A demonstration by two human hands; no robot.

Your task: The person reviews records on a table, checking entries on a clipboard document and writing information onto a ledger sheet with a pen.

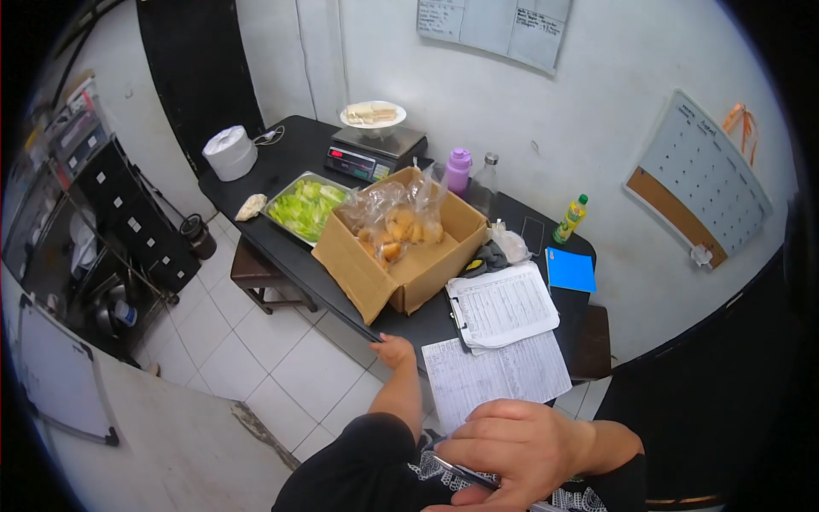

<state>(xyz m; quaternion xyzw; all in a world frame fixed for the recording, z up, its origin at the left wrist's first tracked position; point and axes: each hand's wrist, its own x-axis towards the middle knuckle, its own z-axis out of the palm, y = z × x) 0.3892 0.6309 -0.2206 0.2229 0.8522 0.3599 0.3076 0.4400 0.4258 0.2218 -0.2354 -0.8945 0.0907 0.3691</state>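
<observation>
White walls (367,77) and a tiled floor (281,367) bend around our dark bench (294,152), with the corners of the room lost in black and a whiteboard (486,26) cut off along the top. Our right hand (516,444) is closed around a pen (465,472), whose barrel runs out of sight under the fingers; it sits at the bottom of the view, covering the lower part of a loose sheet (499,375), and we cannot tell whether it touches the paper. Our left hand (394,350) reaches to the near edge of the bench with fingers partly curled, and whether it grips that edge or only rests there we cannot make out. Between our hands and the wall, a clipboard (503,305) of papers overlaps the loose sheet, its handwriting too small for us to read. Just beside it stands an open cardboard box (448,273), where glare on clear plastic bags (401,218) blurs the outlines of the buns inside. Behind the box we see only part of a digital scale (371,162), next to a tray (290,230) of green leaves whose near corner the box flap hides.
</observation>
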